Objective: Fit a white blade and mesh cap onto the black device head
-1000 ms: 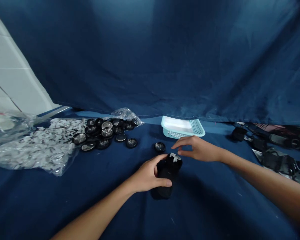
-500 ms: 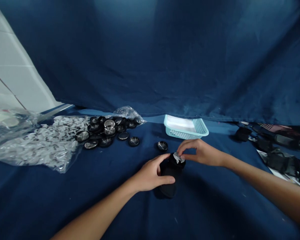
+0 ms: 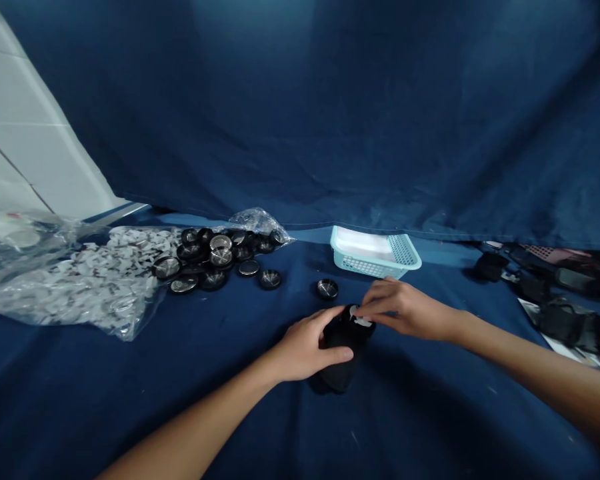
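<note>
My left hand point(image 3: 307, 347) is wrapped around the side of a black, rounded, bottle-like object point(image 3: 337, 370) that leans on the cloth, thumb on its near side. At its upper end is a round rim, in which a small, thin white piece point(image 3: 363, 322) lies. The fingers of my right hand point(image 3: 399, 308) are pinched together at that white piece; their tips partly cover it. Just behind the rim, a round black cap with a shiny inside point(image 3: 327, 289) lies on the cloth, apart from both hands.
Several black caps point(image 3: 214, 279) are heaped at the left, beside a clear bag of small white pieces point(image 3: 75, 293). Behind my hands stands a light-blue basket point(image 3: 367, 268) with something white in it. Black items point(image 3: 563, 320) lie at the far right. A blue curtain point(image 3: 300, 120) hangs behind.
My right fingers have come lower and closer over the rim. The white piece, which stuck up crumpled before, now lies flatter in the opening. My left hand keeps its hold.
</note>
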{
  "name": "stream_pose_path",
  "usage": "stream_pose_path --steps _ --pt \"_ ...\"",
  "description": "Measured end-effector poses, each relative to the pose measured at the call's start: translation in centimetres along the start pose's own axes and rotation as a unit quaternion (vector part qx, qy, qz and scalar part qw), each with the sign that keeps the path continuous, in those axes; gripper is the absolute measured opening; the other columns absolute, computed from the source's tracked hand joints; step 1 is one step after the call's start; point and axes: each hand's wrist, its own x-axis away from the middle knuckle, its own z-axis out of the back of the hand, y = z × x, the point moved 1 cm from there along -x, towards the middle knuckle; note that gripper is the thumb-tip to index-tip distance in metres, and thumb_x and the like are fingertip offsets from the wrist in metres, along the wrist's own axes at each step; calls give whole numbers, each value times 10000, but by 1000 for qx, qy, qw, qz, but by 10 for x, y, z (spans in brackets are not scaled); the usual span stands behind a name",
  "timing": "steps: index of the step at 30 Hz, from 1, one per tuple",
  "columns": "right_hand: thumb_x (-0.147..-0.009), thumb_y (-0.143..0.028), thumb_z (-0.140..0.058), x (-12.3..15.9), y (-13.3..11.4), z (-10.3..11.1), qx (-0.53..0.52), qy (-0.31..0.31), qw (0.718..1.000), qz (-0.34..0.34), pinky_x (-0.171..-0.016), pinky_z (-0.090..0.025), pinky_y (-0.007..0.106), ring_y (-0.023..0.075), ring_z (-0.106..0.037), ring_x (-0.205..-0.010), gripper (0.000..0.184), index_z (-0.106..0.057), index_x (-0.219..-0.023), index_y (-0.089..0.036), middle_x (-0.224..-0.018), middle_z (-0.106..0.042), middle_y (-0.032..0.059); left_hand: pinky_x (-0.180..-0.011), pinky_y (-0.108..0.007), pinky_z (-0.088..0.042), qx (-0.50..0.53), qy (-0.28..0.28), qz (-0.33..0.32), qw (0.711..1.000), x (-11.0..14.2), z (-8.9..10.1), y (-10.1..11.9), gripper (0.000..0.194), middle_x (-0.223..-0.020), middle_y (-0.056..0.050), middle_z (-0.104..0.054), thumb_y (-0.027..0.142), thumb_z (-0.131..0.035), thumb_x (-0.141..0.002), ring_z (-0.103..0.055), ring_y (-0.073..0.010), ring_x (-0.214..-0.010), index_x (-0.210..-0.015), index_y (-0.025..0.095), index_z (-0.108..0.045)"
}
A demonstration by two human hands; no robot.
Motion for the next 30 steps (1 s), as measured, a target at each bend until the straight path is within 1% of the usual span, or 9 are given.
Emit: stream_pose_path --steps 5,9,12,15,20,24,28,30 --pt "-970 -293 -528 -2 -1 -1 9 4 1000 -12 -751 -444 363 201 -582 -826 242 -700 -1131 -241 -862 -676 64 -766 -333 -463 -7 -3 -8 1000 -1 -1 2 754 -1088 -81 -628 489 -668 -786 -581 -212 -835 -1452 263 -395" --pt "-932 -296 -589 -4 -5 -3 12 17 998 -61 -727 -456 356 202 -580 -810 202 -716 -1076 -231 -840 -672 55 -767 -334 -464 -6 0 -18 1000 0 -2 2 728 -1144 -85 -623 493 -650 -800 -586 -219 -858 -1447 272 -401" --pt "-916 -329 -611 -2 -7 -4 -10 45 994 -101 -752 -481 358 204 -601 -841 226 -707 -1098 -237 -916 -680 56 -783 -342 -467 -9 5 -13 1000 0 -3 1 721 -1174 -81 -617 474 -660 -796 -587 -218 -875 -1443 282 -405" --pt "-931 -333 -580 1 -7 -4 -45 66 990 -113 -785 -502 340 196 -613 -894 207 -724 -1042 -233 -1000 -665 60 -797 -343 -469 -7 8 -15 1000 1 -3 0 716 -1228 -73 -600 464 -660 -798 -582 -214 -897 -1443 293 -403" --pt "-918 -255 -565 7 -11 2 -19 45 991 -126 -870 -494 368 210 -607 -980 179 -726 -993 -236 -1118 -622 65 -826 -355 -476 -11 1 -14 1000 0 -4 -1 715 -1270 -64 -591 448 -655 -804 -586 -214 -919 -1450 296 -390" --pt "-901 -205 -557 13 -17 4 -2 36 991 -133 -929 -470 388 216 -586 -1064 169 -718 -934 -240 -1195 -583 55 -896 -380 -473 -18 -4 -21 1000 0 -4 1 687 -1352 -58 -549 427 -652 -809 -575 -249 -1046 -1439 294 -411" --pt "-882 -144 -536 16 -25 2 -27 16 992 -125 -977 -455 378 212 -542 -1159 228 -708 -971 -265 -1281 -530 37 -984 -427 -446 -20 6 -24 999 0 -5 1 680 -1422 -48 -495 427 -659 -804 -531 -289 -1178 -1428 292 -427" --pt "-884 -139 -522 15 -27 1 -21 13 992 -121 -989 -452 396 227 -517 -1201 259 -697 -1013 -280 -1338 -495 32 -1021 -434 -426 -21 10 -27 999 -1 -5 0 677 -1438 -53 -480 433 -660 -803 -502 -296 -1231 -1422 272 -439"
